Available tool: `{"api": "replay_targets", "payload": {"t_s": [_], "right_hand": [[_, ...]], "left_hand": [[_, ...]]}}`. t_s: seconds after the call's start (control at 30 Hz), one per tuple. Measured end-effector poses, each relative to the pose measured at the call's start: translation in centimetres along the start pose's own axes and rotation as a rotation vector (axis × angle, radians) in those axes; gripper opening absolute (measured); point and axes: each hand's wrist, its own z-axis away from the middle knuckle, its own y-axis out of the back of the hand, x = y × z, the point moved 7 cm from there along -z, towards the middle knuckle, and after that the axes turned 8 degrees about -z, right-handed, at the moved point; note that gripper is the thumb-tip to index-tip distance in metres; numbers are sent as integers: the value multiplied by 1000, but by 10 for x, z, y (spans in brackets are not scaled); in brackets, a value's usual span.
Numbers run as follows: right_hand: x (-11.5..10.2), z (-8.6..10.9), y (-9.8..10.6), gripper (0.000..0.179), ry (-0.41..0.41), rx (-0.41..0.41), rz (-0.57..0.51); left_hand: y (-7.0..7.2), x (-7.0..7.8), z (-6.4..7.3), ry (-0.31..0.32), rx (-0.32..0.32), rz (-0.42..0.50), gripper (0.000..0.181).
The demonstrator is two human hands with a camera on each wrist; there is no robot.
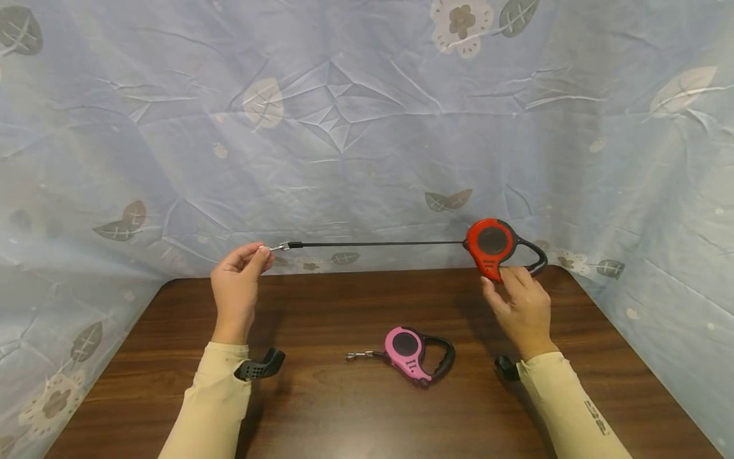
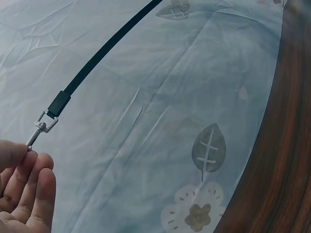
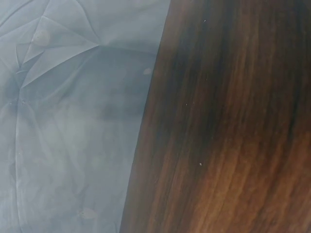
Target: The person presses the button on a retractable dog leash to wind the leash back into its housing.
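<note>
A red retractable dog leash [image 1: 477, 237] with a black handle is held up above the far right of the table by my right hand [image 1: 523, 309], which grips its lower part. From its left side a black strap [image 1: 378, 243] runs taut and level across to the left. At the strap's end is a metal snap hook [image 1: 279, 247], pinched between the thumb and fingers of my left hand [image 1: 236, 280]. The left wrist view shows the pinch on the hook [image 2: 35, 137] up close. Neither my right hand nor the red leash appears in the right wrist view.
A pink retractable leash [image 1: 397, 350] with a black handle lies on the brown wooden table [image 1: 321, 408], between my forearms. Its metal hook [image 1: 359, 355] points left. Behind the table's far edge hangs a pale floral cloth [image 1: 367, 159], which also spans both sides.
</note>
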Motion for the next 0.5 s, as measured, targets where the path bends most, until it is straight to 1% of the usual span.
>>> {"api": "replay_targets", "payload": {"t_s": [0.07, 0.13, 0.27, 0.33, 0.4, 0.43, 0.5], "right_hand": [[0, 0, 0, 26, -12, -3, 1], [2, 0, -2, 24, -53, -36, -8], [9, 2, -10, 23, -172, -165, -29], [10, 4, -14, 23, -205, -216, -30], [10, 4, -14, 23, -206, -220, -29], [10, 3, -13, 23, -194, -204, -29], [8, 2, -10, 22, -153, -149, -27]], "left_hand": [[0, 0, 0, 5, -3, 5, 22], [-1, 1, 1, 6, -7, 10, 25], [-3, 2, 1, 4, -19, 10, 30], [-3, 3, 2, 5, -24, 16, 31], [-4, 2, 2, 7, -26, 19, 32], [-4, 2, 1, 8, -27, 19, 31], [-4, 2, 2, 10, -26, 15, 30]]}}
